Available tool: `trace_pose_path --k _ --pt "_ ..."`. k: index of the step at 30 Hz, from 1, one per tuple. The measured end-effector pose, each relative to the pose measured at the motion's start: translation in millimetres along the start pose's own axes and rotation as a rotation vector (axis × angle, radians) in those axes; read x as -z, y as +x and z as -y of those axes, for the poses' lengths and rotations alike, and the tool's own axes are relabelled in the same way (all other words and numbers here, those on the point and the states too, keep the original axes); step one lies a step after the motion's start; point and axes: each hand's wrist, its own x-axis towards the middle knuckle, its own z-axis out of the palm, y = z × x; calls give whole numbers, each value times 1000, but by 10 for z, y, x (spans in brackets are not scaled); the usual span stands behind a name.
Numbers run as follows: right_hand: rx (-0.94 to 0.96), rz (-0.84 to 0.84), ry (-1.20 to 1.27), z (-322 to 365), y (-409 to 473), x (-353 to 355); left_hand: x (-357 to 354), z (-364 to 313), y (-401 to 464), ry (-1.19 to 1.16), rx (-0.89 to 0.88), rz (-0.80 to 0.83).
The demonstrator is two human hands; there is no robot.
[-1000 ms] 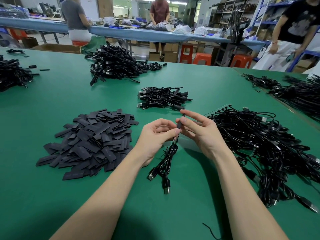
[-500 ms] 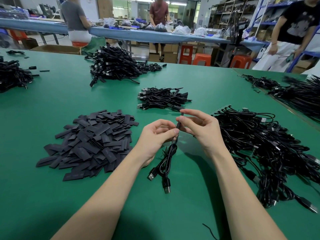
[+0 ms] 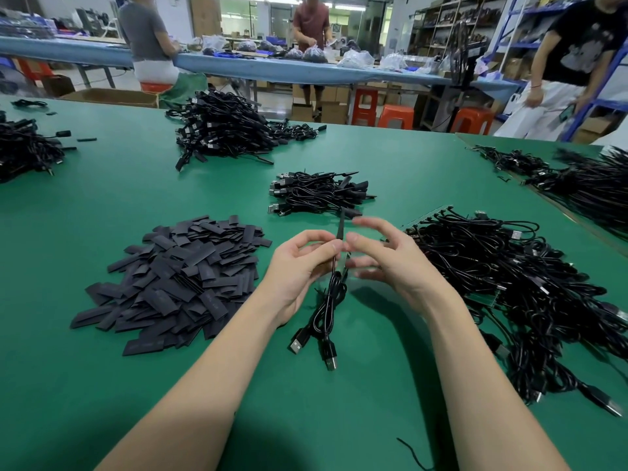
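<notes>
Green table (image 3: 339, 413) lay bare between strips (image 3: 176, 277) and heap (image 3: 516, 283); my left hand (image 3: 299, 266) pinched the cable (image 3: 328, 300), my right hand (image 3: 390, 263) too blurred to tell its hold.

Black cable (image 3: 329, 302); green table (image 3: 102, 205) — sleeve (image 3: 340, 227) seemingly black.

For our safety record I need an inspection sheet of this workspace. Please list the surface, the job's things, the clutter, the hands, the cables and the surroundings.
Surface: green table, no damage seen.
Job's things: looped cable with a black sleeve on its upper end, two USB plugs at its lower end.
Clutter: one stray black strand at the near edge.
Hands: left hand pinches the cable below the sleeve; right hand beside it, fingers blurred, grip unclear.
Cables: loose heap at right, bundled stack ahead, further heaps behind; flat sleeve pile at left.
Surroundings: blue bench, orange stools, people standing.
</notes>
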Motion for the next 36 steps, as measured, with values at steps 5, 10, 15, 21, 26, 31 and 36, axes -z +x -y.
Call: trace_pose_path --k 5,10,15,21,26,31,36 --pt "-243 273 -260 77 -68 -17 7 -23 12 -41 15 -45" --pt "-251 206 -81 96 -7 -31 -14 2 45 -65 22 -113" --pt "-167 -132 255 100 208 11 -34 -2 97 -73 72 -182" --pt "-170 -370 497 56 754 -345 -31 2 89 -128 74 -199" --pt "-330 -414 483 11 1184 -677 -28 -3 95 -198 78 -255" --pt "-427 -338 250 -1 1314 -784 -19 -6 101 -209 89 -254" --pt "-424 -312 275 29 1321 -771 -20 -8 103 -206 102 -257"
